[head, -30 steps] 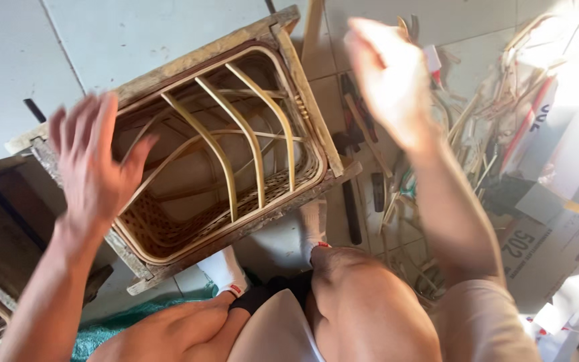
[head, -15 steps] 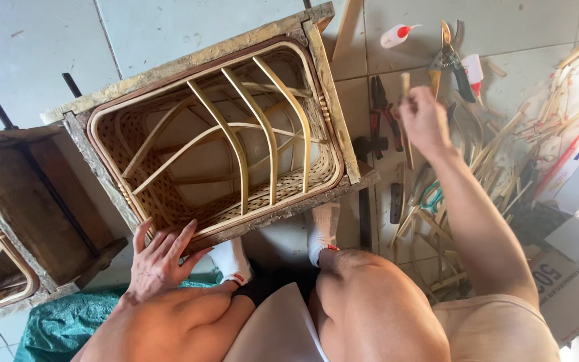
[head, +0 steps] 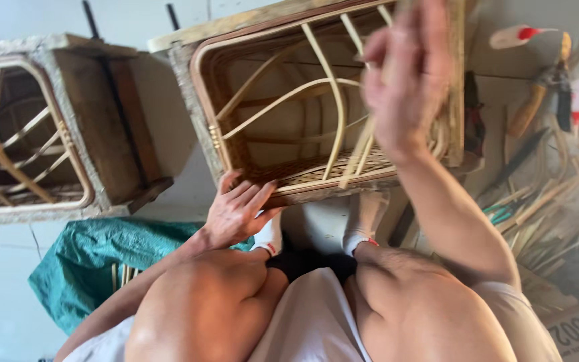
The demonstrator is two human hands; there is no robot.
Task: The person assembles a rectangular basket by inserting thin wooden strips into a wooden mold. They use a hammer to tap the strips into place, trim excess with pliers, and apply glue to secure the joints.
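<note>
Nearest the camera are the seated person's bare knees and, between them, two feet in white socks [head: 363, 218] set on the pale floor [head: 1, 281]. The left hand [head: 239, 211] lies just beyond the left knee, fingers spread and loosely curled, resting against the near lower edge of the rattan frame [head: 316, 100]; it grips nothing that can be made out. The frame, a wooden box-like form with a bent cane rim, curved cane ribs and a strip of weave along its near side, stands tilted directly ahead of the feet. The right hand [head: 407, 77] is raised in front of the frame's right half, blurred, its fingers closed on a thin rattan strand [head: 363, 144] that runs down to the woven strip. Left of the frame, and apart from both hands, stands a second rattan frame [head: 55, 127] of the same build. A crumpled green tarp [head: 88, 261] lies on the floor by the left thigh. To the far right, loose cane strips and hand tools [head: 537, 100] are scattered over the floor.
</note>
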